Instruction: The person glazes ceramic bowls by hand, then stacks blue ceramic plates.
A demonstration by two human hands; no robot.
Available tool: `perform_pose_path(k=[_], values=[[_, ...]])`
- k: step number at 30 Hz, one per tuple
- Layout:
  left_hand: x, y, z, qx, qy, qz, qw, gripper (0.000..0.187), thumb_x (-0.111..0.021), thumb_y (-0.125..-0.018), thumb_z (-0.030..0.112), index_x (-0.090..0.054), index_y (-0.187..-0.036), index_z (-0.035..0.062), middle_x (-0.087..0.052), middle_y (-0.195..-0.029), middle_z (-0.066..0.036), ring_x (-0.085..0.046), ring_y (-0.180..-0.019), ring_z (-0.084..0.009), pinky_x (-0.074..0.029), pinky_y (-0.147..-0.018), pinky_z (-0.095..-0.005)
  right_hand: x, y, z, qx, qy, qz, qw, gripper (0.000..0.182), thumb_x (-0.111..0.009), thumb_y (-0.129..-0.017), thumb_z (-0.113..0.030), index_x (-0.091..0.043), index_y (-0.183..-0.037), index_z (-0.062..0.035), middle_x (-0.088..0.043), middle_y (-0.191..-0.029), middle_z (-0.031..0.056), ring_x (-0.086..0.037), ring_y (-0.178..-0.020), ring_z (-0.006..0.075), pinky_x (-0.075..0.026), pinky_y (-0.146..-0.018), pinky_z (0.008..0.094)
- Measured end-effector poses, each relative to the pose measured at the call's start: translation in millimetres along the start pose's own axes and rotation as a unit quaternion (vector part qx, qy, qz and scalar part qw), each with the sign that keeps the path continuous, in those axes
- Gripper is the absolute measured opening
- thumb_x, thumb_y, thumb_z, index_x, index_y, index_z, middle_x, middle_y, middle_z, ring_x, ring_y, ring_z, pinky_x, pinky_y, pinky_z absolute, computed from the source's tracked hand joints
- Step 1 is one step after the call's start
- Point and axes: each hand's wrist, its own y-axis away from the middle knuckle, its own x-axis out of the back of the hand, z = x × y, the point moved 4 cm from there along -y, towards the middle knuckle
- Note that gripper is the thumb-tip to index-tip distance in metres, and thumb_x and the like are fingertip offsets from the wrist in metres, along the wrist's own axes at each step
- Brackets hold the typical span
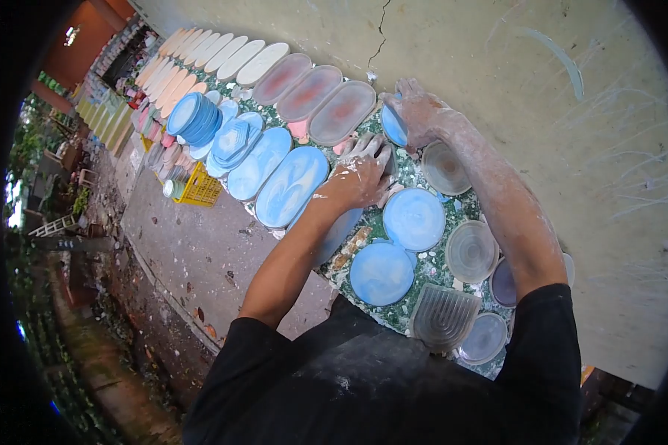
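Note:
My right hand (421, 113) is by the wall at the far edge of the table, its fingers closed around a blue round plaster-like disc (393, 126), partly hidden by the hand. Lower and to the left, my left hand (360, 170) is palm down, white with powder. Its thumb and fingers curve around a grey piece (391, 165) that looks like a mould and is mostly covered. Close by lie a clear round mould (446, 168), a blue-filled round mould (414, 219) and a grey oval mould with reddish patches (342, 113).
Blue marbled oval moulds (292, 187), stacked blue discs (193, 119) and rows of white ovals (263, 64) extend left along the speckled green table (393, 315). A ribbed mould (444, 317) is near my body. The cracked wall (497, 67) borders the far side; a yellow crate (200, 187) is on the ground.

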Motion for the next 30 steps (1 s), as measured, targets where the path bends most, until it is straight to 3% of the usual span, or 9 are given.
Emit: perform_pose_path(k=[4, 10, 17, 20, 23, 26, 27, 29, 30], values=[[-4.1, 1.1, -3.6, -0.02, 0.049, 0.001, 0.999, 0.061, -0.059, -0.084, 0.036, -0.043, -0.13, -0.0012, -0.037, -0.139, -0.02, -0.029, -0.132, -0.0358, -0.022, -0.108, -0.0516, 1.4, 16.3, 0.0, 0.01, 0.029, 0.117, 0.993, 0.103, -0.084, -0.049, -0.025, -0.033, -0.137, -0.0064, -0.037, -0.131, 0.026, -0.035, -0.124, 0.0401, -0.034, -0.105, 0.0441], [-5.9, 11.8, 8.8, -0.074, 0.085, 0.056, 0.992, 0.06, -0.054, -0.088, 0.036, -0.04, -0.132, -0.0013, -0.034, -0.14, -0.021, -0.029, -0.131, -0.0384, -0.022, -0.109, -0.0504, 30.9, 47.4, 7.0, -0.03, -0.101, 0.206, 0.973, 0.101, -0.08, -0.049, -0.026, -0.032, -0.137, -0.0099, -0.037, -0.127, 0.0234, -0.036, -0.122, 0.04, -0.037, -0.102, 0.0457], [-18.4, 18.6, 20.2, 0.053, -0.004, 0.006, 0.999, 0.062, -0.045, -0.093, 0.037, -0.033, -0.132, -0.0097, -0.023, -0.143, -0.03, -0.021, -0.134, -0.0433, -0.017, -0.109, -0.0524, 54.9, 89.7, 5.1, -0.029, -0.133, 0.219, 0.966, 0.101, -0.077, -0.051, -0.029, -0.031, -0.138, -0.0091, -0.038, -0.127, 0.0223, -0.037, -0.122, 0.0389, -0.038, -0.1, 0.046], [-23.1, 16.3, 17.2, 0.033, -0.013, -0.012, 0.999, 0.059, -0.041, -0.095, 0.035, -0.034, -0.133, -0.0097, -0.02, -0.144, -0.03, -0.016, -0.136, -0.0442, -0.013, -0.11, -0.0533, 64.1, 104.8, 0.4, -0.023, -0.158, 0.219, 0.963, 0.101, -0.079, -0.053, -0.033, -0.031, -0.138, -0.0071, -0.038, -0.127, 0.0248, -0.036, -0.123, 0.0396, -0.039, -0.099, 0.0464], [-9.4, 17.1, 15.3, 0.025, 0.036, 0.003, 0.999, 0.057, -0.039, -0.096, 0.034, -0.035, -0.132, -0.0097, -0.031, -0.139, -0.031, -0.027, -0.133, -0.041, -0.021, -0.109, -0.0511, 66.0, 112.7, -3.1, -0.015, -0.175, 0.243, 0.954, 0.098, -0.078, -0.054, -0.034, -0.033, -0.137, -0.007, -0.042, -0.123, 0.0231, -0.041, -0.119, 0.0394, -0.04, -0.098, 0.0451], [38.9, 30.7, 24.2, 0.121, 0.421, 0.155, 0.886, 0.058, -0.046, -0.094, 0.036, -0.038, -0.13, -0.0087, -0.05, -0.124, -0.028, -0.05, -0.116, -0.0351, -0.038, -0.099, -0.0437, 65.4, 125.8, -20.8, -0.048, -0.236, 0.236, 0.942, 0.096, -0.08, -0.054, -0.034, -0.037, -0.136, -0.0067, -0.046, -0.12, 0.0212, -0.046, -0.114, 0.0388, -0.039, -0.097, 0.0428], [49.6, 36.2, 36.3, 0.119, 0.588, 0.143, 0.787, 0.056, -0.047, -0.094, 0.036, -0.041, -0.128, -0.008, -0.054, -0.117, -0.024, -0.054, -0.108, -0.0305, -0.042, -0.093, -0.0404, 72.2, 133.7, -37.7, -0.072, -0.263, 0.221, 0.936, 0.096, -0.08, -0.056, -0.035, -0.037, -0.136, -0.006, -0.047, -0.12, 0.0214, -0.046, -0.114, 0.0389, -0.039, -0.097, 0.0425], [58.4, 54.2, 67.1, 0.113, 0.853, 0.097, 0.5, 0.051, -0.049, -0.094, 0.036, -0.047, -0.122, -0.0067, -0.062, -0.103, -0.016, -0.062, -0.092, -0.0215, -0.048, -0.081, -0.0338, 67.7, 151.3, -66.3, -0.114, -0.284, 0.202, 0.93, 0.089, -0.08, -0.061, -0.034, -0.04, -0.133, -0.0037, -0.048, -0.119, 0.0213, -0.049, -0.111, 0.0365, -0.041, -0.094, 0.0412], [53.9, 61.4, 69.7, 0.142, 0.802, 0.128, 0.566, 0.049, -0.049, -0.094, 0.037, -0.049, -0.119, -0.0054, -0.062, -0.101, -0.014, -0.061, -0.089, -0.0184, -0.048, -0.079, -0.0315, 61.9, 159.9, -77.1, -0.131, -0.275, 0.205, 0.93, 0.082, -0.08, -0.064, -0.032, -0.042, -0.131, -0.0022, -0.049, -0.118, 0.0211, -0.051, -0.11, 0.0341, -0.044, -0.091, 0.0402]])
